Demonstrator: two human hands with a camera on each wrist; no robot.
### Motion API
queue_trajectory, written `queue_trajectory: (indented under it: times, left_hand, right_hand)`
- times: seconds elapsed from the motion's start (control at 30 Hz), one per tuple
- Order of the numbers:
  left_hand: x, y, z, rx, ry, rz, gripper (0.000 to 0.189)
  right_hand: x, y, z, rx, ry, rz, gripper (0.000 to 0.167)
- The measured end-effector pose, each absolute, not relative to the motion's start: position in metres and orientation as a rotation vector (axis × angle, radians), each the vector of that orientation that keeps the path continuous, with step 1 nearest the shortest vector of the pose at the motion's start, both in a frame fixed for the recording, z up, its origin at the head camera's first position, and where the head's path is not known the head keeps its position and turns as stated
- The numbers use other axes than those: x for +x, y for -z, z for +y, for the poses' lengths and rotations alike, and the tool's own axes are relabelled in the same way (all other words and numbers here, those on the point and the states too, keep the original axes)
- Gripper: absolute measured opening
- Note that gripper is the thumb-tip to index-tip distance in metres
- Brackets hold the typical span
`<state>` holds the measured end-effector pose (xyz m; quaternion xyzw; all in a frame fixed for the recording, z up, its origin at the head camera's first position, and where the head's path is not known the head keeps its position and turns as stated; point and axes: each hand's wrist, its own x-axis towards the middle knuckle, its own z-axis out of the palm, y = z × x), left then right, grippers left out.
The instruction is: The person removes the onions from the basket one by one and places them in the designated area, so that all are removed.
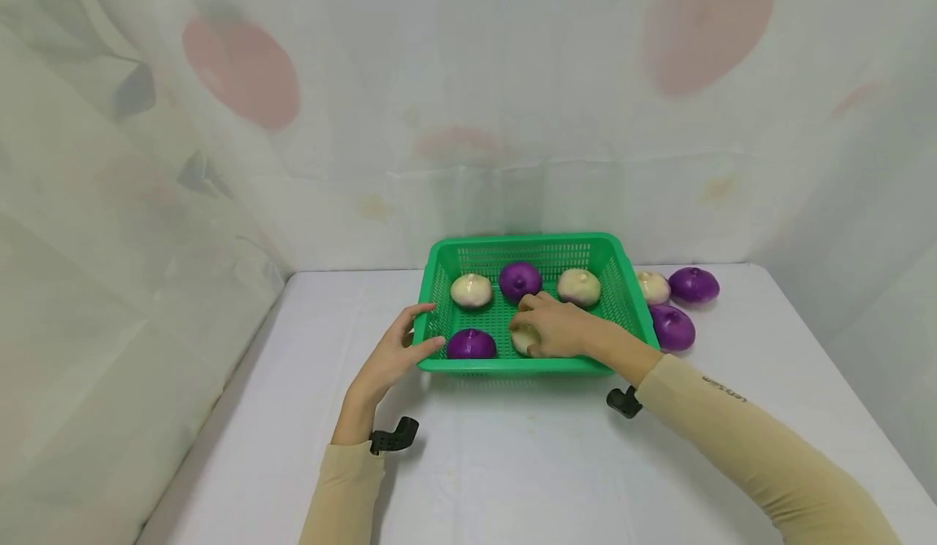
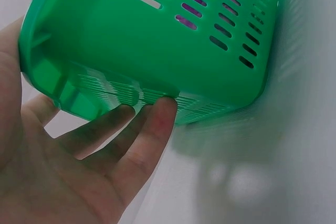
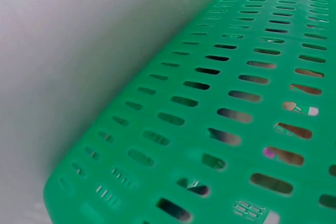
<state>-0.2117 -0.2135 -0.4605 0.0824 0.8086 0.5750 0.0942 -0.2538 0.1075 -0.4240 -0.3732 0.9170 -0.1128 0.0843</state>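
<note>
A green plastic basket (image 1: 520,365) with slotted walls stands on the table, holding several turnips. My left hand (image 1: 395,354) holds its left front corner, thumb over the rim; in the left wrist view the fingers (image 2: 152,135) lie against the outer wall. Inside the basket, my right hand (image 1: 560,325) grips a pale turnip (image 1: 521,340), partly hidden under the fingers. Around it sit a purple turnip (image 1: 520,281), two pale turnips (image 1: 472,291) (image 1: 579,287) and another purple turnip (image 1: 472,344) at the front left. In the right wrist view the basket wall (image 3: 199,114) hides most of the right hand.
Just right of the basket, a pale turnip (image 1: 654,288) and two purple turnips (image 1: 694,285) (image 1: 671,327) lie on the white tablecloth (image 1: 512,464). A printed curtain (image 1: 468,106) hangs behind the table, with more sheeting at both sides.
</note>
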Motion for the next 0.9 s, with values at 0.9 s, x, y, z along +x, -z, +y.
queue_trajectory:
  times: [0.9]
  left_hand:
    - [-0.212,0.458,-0.214,0.227,-1.691,2.4,0.072]
  right_hand:
    - [-0.248,0.38,0.147,-1.051,0.547,2.851,0.047]
